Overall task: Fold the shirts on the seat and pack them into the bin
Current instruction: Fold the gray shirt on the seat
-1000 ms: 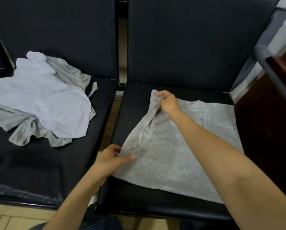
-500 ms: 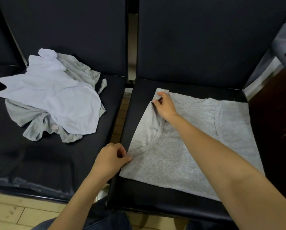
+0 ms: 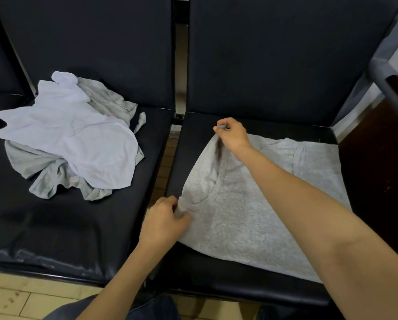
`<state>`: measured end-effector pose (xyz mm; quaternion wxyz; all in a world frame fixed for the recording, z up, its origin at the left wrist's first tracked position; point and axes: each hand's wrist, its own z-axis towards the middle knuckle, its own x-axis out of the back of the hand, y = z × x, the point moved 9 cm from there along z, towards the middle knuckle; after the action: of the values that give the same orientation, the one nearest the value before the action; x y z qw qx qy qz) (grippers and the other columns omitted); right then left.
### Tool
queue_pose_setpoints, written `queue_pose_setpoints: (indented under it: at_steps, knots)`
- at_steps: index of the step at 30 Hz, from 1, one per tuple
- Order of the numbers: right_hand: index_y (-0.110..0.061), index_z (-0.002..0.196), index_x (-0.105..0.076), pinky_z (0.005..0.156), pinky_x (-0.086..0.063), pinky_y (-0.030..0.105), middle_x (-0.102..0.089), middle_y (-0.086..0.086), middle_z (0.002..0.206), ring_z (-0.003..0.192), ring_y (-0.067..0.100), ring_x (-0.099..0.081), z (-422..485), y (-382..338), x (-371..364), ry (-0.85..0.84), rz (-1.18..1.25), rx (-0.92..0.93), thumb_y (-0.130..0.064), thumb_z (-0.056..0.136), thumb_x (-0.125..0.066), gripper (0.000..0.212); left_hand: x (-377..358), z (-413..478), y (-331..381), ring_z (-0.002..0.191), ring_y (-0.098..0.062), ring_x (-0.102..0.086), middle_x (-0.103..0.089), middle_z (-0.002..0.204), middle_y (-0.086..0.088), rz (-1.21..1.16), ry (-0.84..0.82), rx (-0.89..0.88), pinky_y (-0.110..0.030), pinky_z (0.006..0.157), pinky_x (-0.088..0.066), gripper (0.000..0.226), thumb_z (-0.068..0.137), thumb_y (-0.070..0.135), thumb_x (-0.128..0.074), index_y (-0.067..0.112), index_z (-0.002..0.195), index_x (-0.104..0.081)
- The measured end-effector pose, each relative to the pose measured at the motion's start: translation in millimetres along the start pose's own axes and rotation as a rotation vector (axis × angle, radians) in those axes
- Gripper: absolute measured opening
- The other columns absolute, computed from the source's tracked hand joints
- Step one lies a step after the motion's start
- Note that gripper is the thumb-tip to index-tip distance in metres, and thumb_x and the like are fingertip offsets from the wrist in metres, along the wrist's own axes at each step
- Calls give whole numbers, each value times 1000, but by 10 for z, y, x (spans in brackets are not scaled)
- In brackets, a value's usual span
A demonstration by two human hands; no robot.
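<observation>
Shirt pile [image 3: 73, 139]: white over grey, crumpled, left seat [image 3: 66, 227]. Left hand [image 3: 165, 225]: fingers curled, pinching near shoulder. Grey shirt [image 3: 251, 215]: right seat [image 3: 216, 280]; risk, uneven pull skews fold or drags limp knit off slick cushion; heathered, flat, collar edge lifted. Right hand [image 3: 233, 137]: pinching far shoulder.

Matt grey knit cloth shirt [image 3: 251, 211] on a black seat [image 3: 216, 273] of slightly glossy leather-like padding.

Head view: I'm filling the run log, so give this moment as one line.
step: folding | left hand: pinches grey shirt at near shoulder | right hand: pinches far shoulder | shirt pile: unfolded on left seat
</observation>
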<state>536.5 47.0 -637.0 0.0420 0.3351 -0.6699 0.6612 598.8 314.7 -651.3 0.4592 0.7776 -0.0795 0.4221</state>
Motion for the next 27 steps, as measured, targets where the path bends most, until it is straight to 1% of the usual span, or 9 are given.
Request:
queue_pose_setpoints:
  at_steps: [2, 4, 7, 9, 13, 18, 20, 22, 27]
  knots:
    - [-14, 116, -60, 97, -48, 32, -58, 7, 122, 112, 20, -56, 16, 56, 198, 31, 50, -21, -15, 92, -60, 24, 32, -100, 251, 58, -6, -50, -54, 67, 5, -177, 76, -82, -18, 50, -40, 19, 83, 15, -65, 18, 73, -49]
    - [-17, 116, -60, 94, -51, 35, -57, 7, 123, 109, 20, -57, 33, 163, 381, 28, 48, -52, -13, 92, -60, 24, -36, -256, 536, 63, -8, -55, -57, 69, 7, -233, 94, -196, -25, 55, -47, 22, 80, 12, -68, 23, 75, -50]
    - [-19, 117, -59, 88, -54, 34, -55, 5, 122, 102, 19, -58, 40, 368, 624, -6, 26, -114, -13, 92, -60, 26, -299, -470, 862, 69, -5, -57, -56, 71, 9, -284, 27, -309, -18, 58, -47, 23, 82, 18, -70, 29, 77, -51]
    - [-20, 117, -60, 95, -50, 36, -55, 4, 126, 109, 20, -56, 53, 509, 755, -22, -20, -140, -16, 92, -60, 26, -491, -552, 1008, 73, -5, -59, -58, 76, 10, -299, -24, -343, -19, 63, -51, 16, 84, 22, -68, 26, 81, -54]
    - [-18, 114, -61, 101, -46, 37, -57, 5, 126, 115, 22, -55, 8, 685, 861, -86, -57, -168, -20, 94, -57, 21, -803, -584, 1152, 78, -7, -58, -59, 93, 11, -122, -67, -423, -25, 70, -50, 9, 90, 24, -60, 26, 95, -52]
    - [-13, 120, -62, 95, -42, 26, -57, 4, 128, 116, 21, -55, -74, 787, 961, -57, -278, -94, -18, 96, -52, 27, -1057, -621, 1182, 94, -3, -57, -57, 109, 15, -38, -181, -462, -20, 80, -48, 40, 87, 54, -56, 27, 116, -54]
    - [-11, 117, -64, 99, -38, 26, -55, 9, 130, 118, 23, -52, -171, 789, 1010, -40, -391, -1, -15, 95, -51, 26, -1040, -578, 1166, 96, -2, -55, -58, 108, 15, -46, -149, -481, -20, 77, -49, 43, 90, 60, -42, 26, 113, -57]
    - [-9, 121, -62, 104, -31, 29, -50, 11, 131, 123, 27, -43, -350, 797, 1014, -78, -537, 102, -14, 96, -50, 28, -1064, -538, 1146, 96, -8, -53, -59, 102, 10, 109, -43, -571, -24, 72, -51, 40, 91, 49, -35, 22, 100, -63]
    - [-13, 115, -65, 106, -32, 31, -51, 6, 130, 125, 25, -39, -665, 1032, 1274, -94, -658, 145, -20, 95, -53, 24, -1195, -548, 1177, 88, -17, -56, -60, 96, 4, 281, 51, -709, -31, 70, -55, 31, 84, 36, -40, 20, 89, -66]
